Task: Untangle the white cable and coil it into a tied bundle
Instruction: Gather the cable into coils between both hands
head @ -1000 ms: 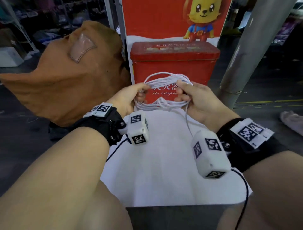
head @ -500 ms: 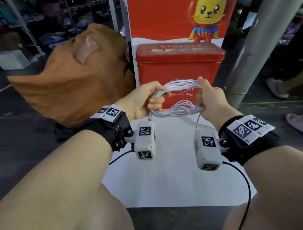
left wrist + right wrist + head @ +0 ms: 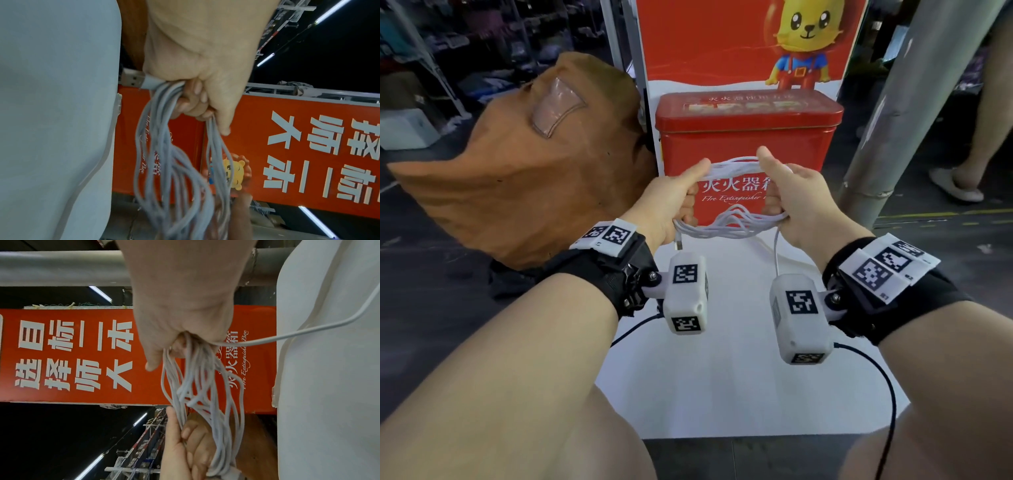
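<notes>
Coil (image 3: 729, 224) now wider (both fists' grip at ends)

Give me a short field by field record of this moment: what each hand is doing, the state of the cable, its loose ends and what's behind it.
left hand: grips one end of the coil
right hand: grips the other end
white cable: coiled in several loops, stretched between both hands, not yet tied
USB plug: sticks out below the left fist
loose strand: trails from the right fist
behind: red fire extinguisher box
below: white surface
</notes>
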{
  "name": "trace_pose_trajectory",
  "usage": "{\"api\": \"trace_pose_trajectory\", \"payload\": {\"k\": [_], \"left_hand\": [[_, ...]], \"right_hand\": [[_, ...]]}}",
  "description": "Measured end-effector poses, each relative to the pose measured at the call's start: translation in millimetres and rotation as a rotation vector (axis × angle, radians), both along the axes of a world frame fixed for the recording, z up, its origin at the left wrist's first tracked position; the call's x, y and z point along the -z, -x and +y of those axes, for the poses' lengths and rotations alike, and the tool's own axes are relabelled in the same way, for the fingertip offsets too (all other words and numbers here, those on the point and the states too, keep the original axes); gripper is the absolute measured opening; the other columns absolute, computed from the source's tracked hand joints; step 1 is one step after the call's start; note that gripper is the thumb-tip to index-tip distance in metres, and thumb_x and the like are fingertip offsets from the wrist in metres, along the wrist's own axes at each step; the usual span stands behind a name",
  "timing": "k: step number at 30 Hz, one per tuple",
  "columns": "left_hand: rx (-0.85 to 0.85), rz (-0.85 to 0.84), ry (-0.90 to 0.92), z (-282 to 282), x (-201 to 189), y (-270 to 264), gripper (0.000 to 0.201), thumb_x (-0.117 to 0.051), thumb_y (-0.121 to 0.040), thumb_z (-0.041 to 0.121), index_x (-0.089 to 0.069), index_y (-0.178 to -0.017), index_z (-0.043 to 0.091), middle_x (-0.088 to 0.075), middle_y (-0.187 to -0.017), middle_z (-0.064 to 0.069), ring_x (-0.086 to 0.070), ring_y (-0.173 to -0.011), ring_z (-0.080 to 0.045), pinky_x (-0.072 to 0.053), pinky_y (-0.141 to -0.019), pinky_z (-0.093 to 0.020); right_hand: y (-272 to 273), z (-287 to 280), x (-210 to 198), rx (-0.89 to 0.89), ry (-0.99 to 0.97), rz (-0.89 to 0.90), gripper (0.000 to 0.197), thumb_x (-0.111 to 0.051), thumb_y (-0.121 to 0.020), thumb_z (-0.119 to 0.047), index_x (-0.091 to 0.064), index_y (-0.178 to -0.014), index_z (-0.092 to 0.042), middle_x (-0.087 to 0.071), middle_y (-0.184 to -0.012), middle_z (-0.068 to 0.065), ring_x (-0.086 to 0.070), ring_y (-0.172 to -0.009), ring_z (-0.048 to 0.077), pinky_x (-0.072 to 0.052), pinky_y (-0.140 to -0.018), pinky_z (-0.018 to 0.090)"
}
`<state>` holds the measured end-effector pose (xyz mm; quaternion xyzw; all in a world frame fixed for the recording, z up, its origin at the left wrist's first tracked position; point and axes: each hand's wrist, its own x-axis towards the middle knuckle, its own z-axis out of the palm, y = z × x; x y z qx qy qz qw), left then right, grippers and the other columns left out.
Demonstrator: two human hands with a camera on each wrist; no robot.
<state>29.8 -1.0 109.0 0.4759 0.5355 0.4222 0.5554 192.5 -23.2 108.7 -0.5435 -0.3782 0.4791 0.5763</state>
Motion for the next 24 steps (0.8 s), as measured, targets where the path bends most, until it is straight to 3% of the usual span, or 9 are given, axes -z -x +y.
{"api": "trace_pose_trajectory", "payload": {"k": [3,4,6,9,11,15,18,22,24], "left_hand": [[-0.075,-0.127,-0.053,-4.2,-3.6,-3.5,0.042,-0.057,-0.092,0.046,-0.045,-0.066,0.015,-0.041,-0.038,0.011,-0.037,-0.028,-0.002,-0.032,-0.035,-0.015],[-0.09,-0.186,-0.064,-5.9,-5.4,-4.8,0.042,-0.055,-0.094,0.044,-0.044,-0.065,0.016,-0.04,-0.037,0.011,-0.037,-0.029,-0.003,-0.032,-0.036,-0.016],[-0.133,-0.26,-0.115,-6.2,-7.4,-6.8,0.046,-0.056,-0.094,0.042,-0.04,-0.059,0.017,-0.032,-0.04,0.006,-0.03,-0.033,-0.007,-0.031,-0.041,-0.021],[-0.194,-0.222,-0.242,-5.9,-5.4,-9.0,0.049,-0.06,-0.092,0.039,-0.038,-0.054,0.018,-0.026,-0.041,0.004,-0.026,-0.037,-0.01,-0.031,-0.042,-0.023],[-0.152,-0.196,-0.289,-7.2,-5.4,-10.4,0.044,-0.059,-0.093,0.038,-0.041,-0.058,0.016,-0.028,-0.041,0.004,-0.027,-0.037,-0.01,-0.032,-0.043,-0.023],[-0.015,-0.214,-0.247,-10.0,-6.3,-10.2,0.049,-0.057,-0.095,0.036,-0.036,-0.053,0.019,-0.025,-0.042,0.003,-0.02,-0.039,-0.012,-0.026,-0.043,-0.023],[0.067,-0.194,-0.155,-11.7,-7.2,-13.2,0.053,-0.053,-0.095,0.041,-0.027,-0.055,0.019,-0.021,-0.042,0.003,-0.017,-0.038,-0.011,-0.024,-0.042,-0.023],[0.132,-0.199,-0.074,-14.9,-10.6,-18.8,0.052,-0.052,-0.095,0.046,-0.029,-0.057,0.019,-0.021,-0.041,0.004,-0.016,-0.034,-0.009,-0.023,-0.039,-0.02],[0.148,-0.175,-0.06,-15.6,-10.0,-20.2,0.052,-0.052,-0.094,0.047,-0.03,-0.056,0.019,-0.022,-0.041,0.005,-0.016,-0.034,-0.009,-0.024,-0.04,-0.02]], "right_hand": [[-1.4,-1.0,3.1,-0.055,-0.094,0.17,0.014,-0.07,-0.084,-0.019,-0.059,-0.083,-0.01,-0.057,-0.073,0.006,-0.055,-0.072,0.022,-0.051,-0.068,0.033],[-1.9,-2.0,3.7,-0.066,-0.085,0.219,0.017,-0.072,-0.083,-0.019,-0.061,-0.09,-0.007,-0.06,-0.085,0.012,-0.056,-0.082,0.028,-0.052,-0.079,0.04],[-2.8,-1.2,6.4,-0.09,-0.013,0.206,0.045,-0.077,-0.076,-0.031,-0.063,-0.109,-0.003,-0.064,-0.102,0.016,-0.061,-0.093,0.031,-0.05,-0.095,0.051],[1.9,-6.6,6.3,-0.262,0.151,0.108,0.077,-0.08,-0.056,-0.059,-0.064,-0.118,-0.016,-0.069,-0.114,0.008,-0.066,-0.105,0.027,-0.051,-0.094,0.049],[5.3,-9.7,4.8,-0.271,0.182,0.117,0.073,-0.08,-0.057,-0.061,-0.065,-0.114,-0.018,-0.07,-0.11,0.007,-0.066,-0.104,0.029,-0.052,-0.091,0.048],[7.4,-11.1,2.3,-0.04,0.099,0.271,0.019,-0.07,-0.084,-0.015,-0.062,-0.095,-0.002,-0.066,-0.088,0.017,-0.067,-0.088,0.032,-0.054,-0.087,0.049],[11.4,-10.5,1.1,0.044,-0.022,0.408,0.004,-0.055,-0.09,0.003,-0.059,-0.091,0.004,-0.066,-0.081,0.018,-0.066,-0.072,0.029,-0.055,-0.082,0.046],[16.4,-8.1,-0.8,0.163,-0.115,0.549,0.022,-0.054,-0.096,-0.015,-0.053,-0.076,-0.006,-0.055,-0.057,0.003,-0.057,-0.049,0.014,-0.053,-0.057,0.028],[15.7,-6.4,2.1,0.182,-0.096,0.506,0.034,-0.058,-0.093,-0.034,-0.051,-0.07,-0.01,-0.048,-0.055,0.0,-0.048,-0.05,0.014,-0.046,-0.06,0.029]]}}
